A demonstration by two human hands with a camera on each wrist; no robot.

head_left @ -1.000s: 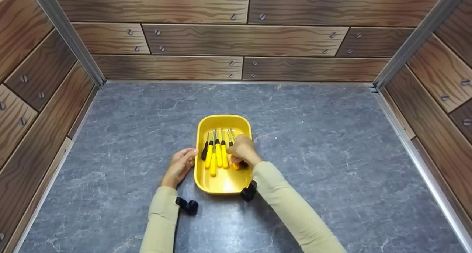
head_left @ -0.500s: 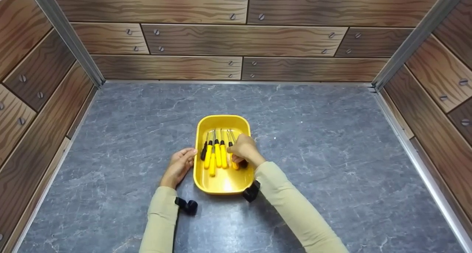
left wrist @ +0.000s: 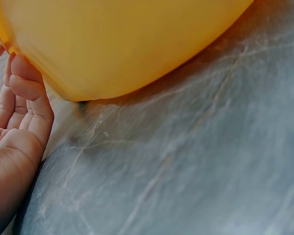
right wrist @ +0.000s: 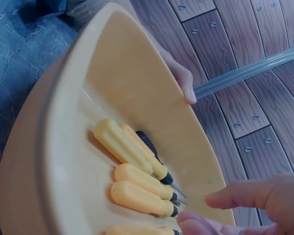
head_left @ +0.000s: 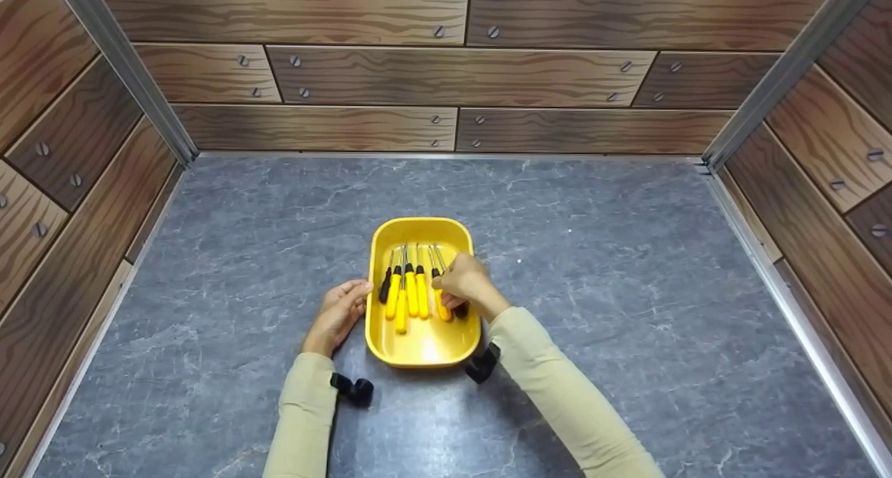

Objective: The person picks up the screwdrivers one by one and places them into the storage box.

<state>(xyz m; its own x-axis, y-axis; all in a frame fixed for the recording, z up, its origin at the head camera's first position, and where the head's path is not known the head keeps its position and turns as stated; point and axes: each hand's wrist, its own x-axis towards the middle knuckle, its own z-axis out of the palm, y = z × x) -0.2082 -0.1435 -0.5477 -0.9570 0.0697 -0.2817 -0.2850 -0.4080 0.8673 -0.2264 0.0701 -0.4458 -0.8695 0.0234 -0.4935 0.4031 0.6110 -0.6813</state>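
A yellow tray (head_left: 425,345) stands on the grey marbled surface. In it lie several yellow-handled screwdrivers (head_left: 412,293) side by side, shafts pointing to the far end. A small black-handled screwdriver (head_left: 385,288) lies at their left. My left hand (head_left: 338,314) pinches the tray's left rim between thumb and fingers. My right hand (head_left: 465,283) is inside the tray at the right, over another yellow-handled screwdriver (head_left: 444,311) and a dark handle (head_left: 460,310) partly hidden by it. In the right wrist view, thumb and forefinger stand apart with nothing seen between them.
Wood-print panels (head_left: 460,77) wall the surface at the back and both sides. Metal strips (head_left: 787,276) run along the edges. A black wrist camera (head_left: 355,389) sits by the left sleeve, another (head_left: 482,363) by the right.
My right hand and forearm have shifted slightly to the right, baring more of the yellow handle beneath. The left hand and the tray stay almost in place.
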